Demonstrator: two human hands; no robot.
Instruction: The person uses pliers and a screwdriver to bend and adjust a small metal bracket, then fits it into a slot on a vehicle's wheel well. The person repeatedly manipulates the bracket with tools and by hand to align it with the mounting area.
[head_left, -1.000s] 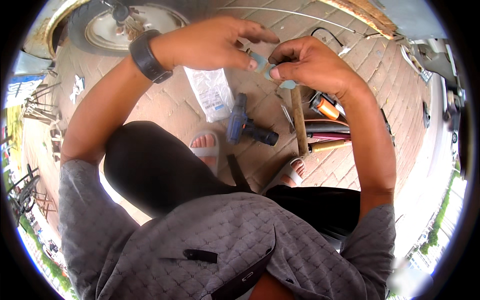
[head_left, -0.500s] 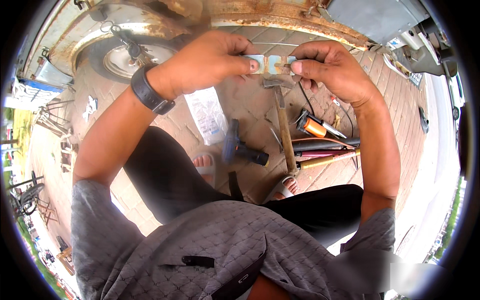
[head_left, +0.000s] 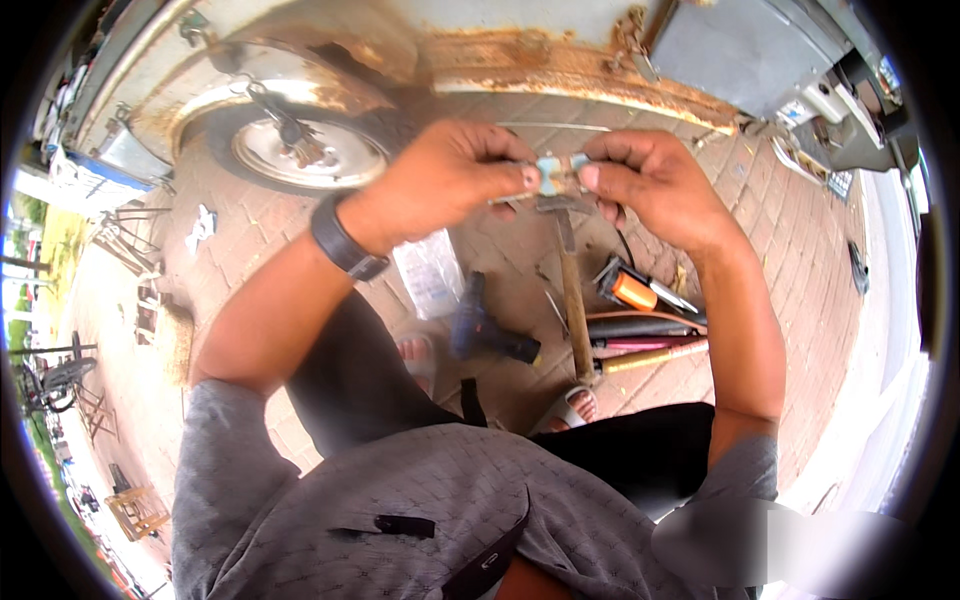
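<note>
While the left hand [head_left: 442,190] pinches 1 pale-blue plate [head_left: 547,177] at left, the right hand [head_left: 652,190] pinches its right end. Both finger grips: closed.

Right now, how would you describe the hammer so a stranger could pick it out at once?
Below the rusty vehicle, find the left hand and right hand holding a small pale piece. Just beneath it in the picture, the hammer runs down toward the right sandal. Its long wooden handle and crosswise head set it apart from the pistol-shaped drill to its left.
</note>
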